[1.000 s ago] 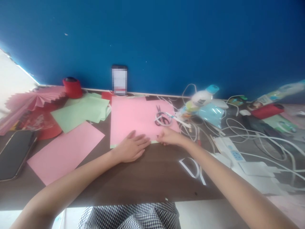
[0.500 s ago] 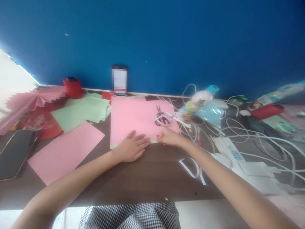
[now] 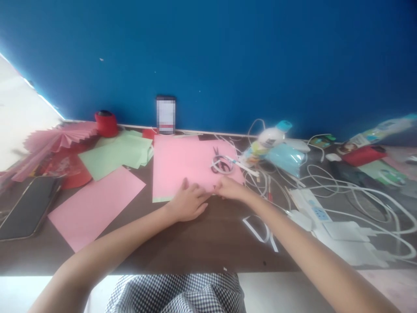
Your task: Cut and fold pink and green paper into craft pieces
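Pink paper (image 3: 177, 163) lies on the desk before me, with a pale green edge showing along its front. My left hand (image 3: 190, 202) rests palm down over that front edge, its fingers stretched to the right. Close to its fingertips, my right hand (image 3: 228, 189) is closed in a pinch at the paper's front right. A small dark red tip shows beside the pinch; what the fingers hold is hidden. Scissors (image 3: 216, 151) and a pale tape roll (image 3: 213, 164) lie together on the paper, just beyond my right hand.
Left are a loose pink sheet (image 3: 97, 208), green sheets (image 3: 117, 152), a phone (image 3: 29, 208) and a folded pink fan (image 3: 61, 139). Another phone (image 3: 166, 115) leans on the blue wall. Right are a bottle (image 3: 270, 137), tangled white cables (image 3: 358, 187), a power strip (image 3: 309, 204) and white strips (image 3: 257, 230).
My left hand has slid slightly right, nearer my right hand, and its fingers are drawn in a little. The right hand keeps its pinch at the paper's edge. The view has shifted slightly.
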Available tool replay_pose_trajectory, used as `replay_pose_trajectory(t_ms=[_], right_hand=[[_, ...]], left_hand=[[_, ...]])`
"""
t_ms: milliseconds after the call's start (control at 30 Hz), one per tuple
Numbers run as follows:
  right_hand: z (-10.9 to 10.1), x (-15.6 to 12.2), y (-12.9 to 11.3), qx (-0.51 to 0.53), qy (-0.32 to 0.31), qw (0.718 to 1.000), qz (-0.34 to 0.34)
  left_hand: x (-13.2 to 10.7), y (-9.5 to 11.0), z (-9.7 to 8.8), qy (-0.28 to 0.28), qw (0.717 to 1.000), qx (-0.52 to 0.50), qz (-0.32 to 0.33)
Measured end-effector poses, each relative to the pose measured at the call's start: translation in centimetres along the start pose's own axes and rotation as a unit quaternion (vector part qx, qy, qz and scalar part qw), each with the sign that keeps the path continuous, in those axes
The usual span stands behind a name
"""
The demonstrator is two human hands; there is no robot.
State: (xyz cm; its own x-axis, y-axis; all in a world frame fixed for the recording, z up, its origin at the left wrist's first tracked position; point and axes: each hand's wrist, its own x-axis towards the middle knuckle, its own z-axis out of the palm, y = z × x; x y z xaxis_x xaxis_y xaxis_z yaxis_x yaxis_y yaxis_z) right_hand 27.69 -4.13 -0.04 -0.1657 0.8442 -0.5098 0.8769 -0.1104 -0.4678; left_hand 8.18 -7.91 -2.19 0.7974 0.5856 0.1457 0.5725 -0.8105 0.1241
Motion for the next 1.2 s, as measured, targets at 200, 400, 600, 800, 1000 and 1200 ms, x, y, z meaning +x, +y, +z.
replay_pose_trajectory(t_ms=[200, 400, 600, 800, 1000, 1200], right_hand=[[-0.1, -0.3, 0.1, 0.06, 0.001, 0.998, -0.003], [-0.5, -1.5, -0.3, 0.133, 0.005, 0.991, -0.012], [-0.2, -2.7, -0.6, 0.335, -0.025, 0.942, 0.011], [0.5, -3.5, -0.5, 0.312, 0.167, 0.934, -0.039], [3.2, -4.4, -1.2, 0.115, 0.315, 0.913, -0.233], [4.9, -3.5, -1.7, 0.111, 0.36, 0.893, -0.246]], left_hand=[[-0.1, 0.9, 0.1, 0.01, 1.0, 0.015, -0.017], [0.8, 0.9, 1.2, 0.059, 0.996, -0.016, -0.062], [1.0, 0.2, 2.1, 0.136, 0.99, 0.015, -0.019], [0.7, -0.3, 2.0, 0.16, 0.985, 0.004, -0.059], [0.7, -0.2, 1.5, 0.163, 0.983, -0.016, -0.079], [0.9, -0.1, 1.4, 0.179, 0.979, -0.006, -0.103]])
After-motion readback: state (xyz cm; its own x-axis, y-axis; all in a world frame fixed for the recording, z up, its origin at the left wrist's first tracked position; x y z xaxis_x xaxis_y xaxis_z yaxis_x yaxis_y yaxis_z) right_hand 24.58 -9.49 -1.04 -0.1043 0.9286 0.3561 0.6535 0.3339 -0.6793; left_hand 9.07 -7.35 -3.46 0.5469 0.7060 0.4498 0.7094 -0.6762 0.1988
